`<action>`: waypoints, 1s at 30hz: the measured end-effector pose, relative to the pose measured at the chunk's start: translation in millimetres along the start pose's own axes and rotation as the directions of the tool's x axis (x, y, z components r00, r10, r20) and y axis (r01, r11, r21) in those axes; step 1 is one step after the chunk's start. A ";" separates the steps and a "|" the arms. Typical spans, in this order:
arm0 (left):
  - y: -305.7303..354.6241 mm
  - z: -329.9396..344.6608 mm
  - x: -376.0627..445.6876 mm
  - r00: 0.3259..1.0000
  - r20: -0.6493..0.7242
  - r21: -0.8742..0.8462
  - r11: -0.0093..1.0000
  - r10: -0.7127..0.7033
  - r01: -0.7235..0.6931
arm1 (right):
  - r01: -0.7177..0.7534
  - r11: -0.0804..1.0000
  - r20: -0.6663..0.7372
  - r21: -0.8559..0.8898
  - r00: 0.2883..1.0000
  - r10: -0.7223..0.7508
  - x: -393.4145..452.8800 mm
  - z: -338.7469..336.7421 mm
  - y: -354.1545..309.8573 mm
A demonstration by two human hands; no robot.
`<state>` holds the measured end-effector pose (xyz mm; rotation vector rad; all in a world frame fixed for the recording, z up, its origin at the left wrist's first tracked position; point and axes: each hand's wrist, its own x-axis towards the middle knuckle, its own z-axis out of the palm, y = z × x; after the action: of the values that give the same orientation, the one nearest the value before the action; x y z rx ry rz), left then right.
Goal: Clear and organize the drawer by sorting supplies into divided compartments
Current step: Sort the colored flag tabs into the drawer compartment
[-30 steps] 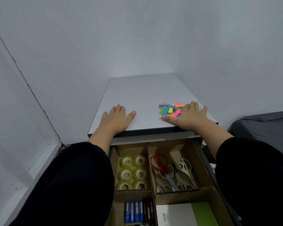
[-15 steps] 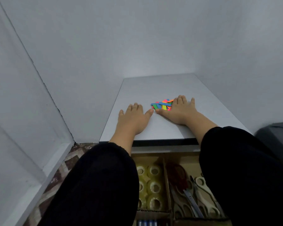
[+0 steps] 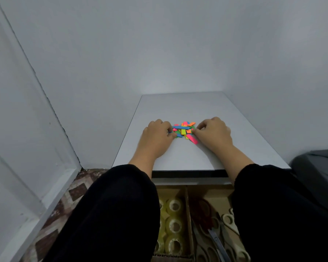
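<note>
Left hand (image 3: 156, 136) and right hand (image 3: 213, 134), fingers curled, pinch the coloured paper strips (image 3: 184, 132); no writing legible.

One heap of coloured strips (image 3: 184, 131), two hands, six tape rolls (image 3: 173, 225).

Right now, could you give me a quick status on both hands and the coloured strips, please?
Left hand and right hand curled against the coloured strips, bunching them. Strips heaped on desk top, not in drawer. Nothing blocking.
</note>
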<state>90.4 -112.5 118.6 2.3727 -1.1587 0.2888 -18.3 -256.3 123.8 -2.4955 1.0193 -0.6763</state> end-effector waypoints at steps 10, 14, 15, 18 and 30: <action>-3.8 -1.1 3.5 0.999 0.012 -0.047 0.998 -0.032 0.033 | -0.011 0.999 -0.032 -0.040 0.999 0.010 -2.5 -2.2 -1.4; -5.3 0.8 3.8 0.999 -0.012 -0.067 0.997 -0.037 0.036 | -0.070 0.997 -0.059 -0.020 0.996 0.069 -3.5 -2.4 0.1; -5.7 1.3 4.2 0.999 -0.016 -0.073 0.997 -0.038 0.036 | -0.074 0.997 -0.056 -0.011 0.996 0.074 -4.5 -3.3 0.5; -7.0 2.6 6.5 0.998 -0.026 -0.087 0.994 -0.063 0.060 | -0.091 0.993 -0.037 0.078 0.995 0.094 -11.0 -6.4 4.2; -16.2 -3.3 6.2 0.940 -0.068 -0.488 0.833 -0.334 0.261 | -0.053 0.954 -0.006 0.294 0.998 0.057 -33.1 -14.3 13.8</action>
<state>106.9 -106.5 118.6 2.0104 -0.6723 0.0619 -54.6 -243.7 119.2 -2.2007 0.9153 -0.7691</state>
